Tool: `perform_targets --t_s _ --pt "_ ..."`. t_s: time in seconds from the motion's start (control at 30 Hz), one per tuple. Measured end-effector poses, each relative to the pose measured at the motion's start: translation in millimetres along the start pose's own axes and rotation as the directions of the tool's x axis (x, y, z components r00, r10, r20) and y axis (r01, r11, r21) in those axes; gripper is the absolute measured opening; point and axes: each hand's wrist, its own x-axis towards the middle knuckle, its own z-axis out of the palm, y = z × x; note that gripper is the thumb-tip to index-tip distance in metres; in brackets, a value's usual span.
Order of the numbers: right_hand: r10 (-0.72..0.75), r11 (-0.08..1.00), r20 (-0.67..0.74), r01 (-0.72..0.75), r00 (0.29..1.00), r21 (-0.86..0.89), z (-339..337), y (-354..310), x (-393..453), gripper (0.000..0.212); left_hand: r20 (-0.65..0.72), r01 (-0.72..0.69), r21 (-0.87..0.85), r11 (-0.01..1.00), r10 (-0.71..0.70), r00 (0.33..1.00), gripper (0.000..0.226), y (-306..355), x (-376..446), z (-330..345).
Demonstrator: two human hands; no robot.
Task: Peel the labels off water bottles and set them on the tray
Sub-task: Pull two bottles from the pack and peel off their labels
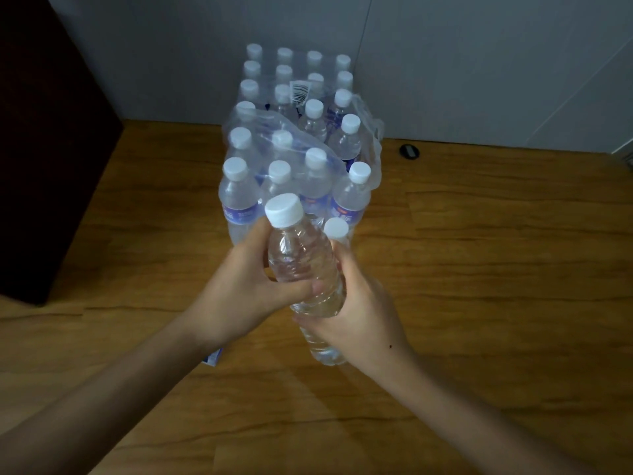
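A clear water bottle with a white cap and no label on its visible side is held up over the wooden floor. My left hand grips its middle from the left, thumb across the front. My right hand wraps its lower half from the right. Behind it stands a shrink-wrapped pack of several labelled bottles, its plastic torn open at the front. A second bare bottle's cap shows just behind my right hand. A blue-and-white scrap, possibly a label, pokes out under my left forearm. No tray is in view.
A dark cabinet stands at the left. A grey wall runs behind the pack. A small black round object lies on the wooden floor to the right of the pack.
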Motion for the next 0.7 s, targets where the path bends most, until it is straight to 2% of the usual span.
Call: perform_targets --t_s 0.07,0.17,0.23,0.3,0.43,0.53,0.57,0.63,0.7 --pt "0.022 1.0 0.039 -0.021 0.999 -0.022 3 4 1 0.084 -0.039 -0.007 0.089 0.996 0.01 0.999 0.063 -5 -2 1" --pt "0.01 0.999 0.055 -0.008 0.998 -0.042 2 11 6 0.087 -0.104 0.005 0.313 0.95 0.03 0.994 0.071 -20 -2 2" --pt "0.015 0.998 0.048 -0.012 0.999 -0.06 0 16 10 0.08 -0.143 0.018 0.435 0.9 0.049 0.989 0.074 -35 1 0" --pt "0.005 0.997 0.013 -0.003 1.0 -0.076 0 24 15 0.068 -0.179 0.036 0.48 0.876 0.058 0.982 0.074 -49 7 -4" --pt "-0.069 0.99 -0.225 0.039 0.972 -0.139 -2 38 30 0.039 -0.254 0.11 0.461 0.881 0.013 0.967 0.07 -69 22 -10" --pt "-0.052 0.992 -0.379 0.004 0.924 -0.126 -6 44 41 0.039 -0.25 0.125 0.471 0.873 -0.004 0.968 0.069 -80 30 -8" --pt "-0.013 0.995 -0.368 -0.023 0.93 -0.094 -6 45 44 0.046 -0.244 0.127 0.47 0.874 -0.01 0.97 0.069 -83 32 -7" --pt "0.087 0.996 -0.249 -0.089 0.965 0.004 -4 49 50 0.056 -0.234 0.133 0.46 0.878 -0.025 0.972 0.071 -86 36 -9" --pt "0.153 0.985 -0.098 -0.144 0.983 0.094 1 54 55 0.049 -0.221 0.141 0.457 0.878 -0.042 0.974 0.075 -88 38 -12"
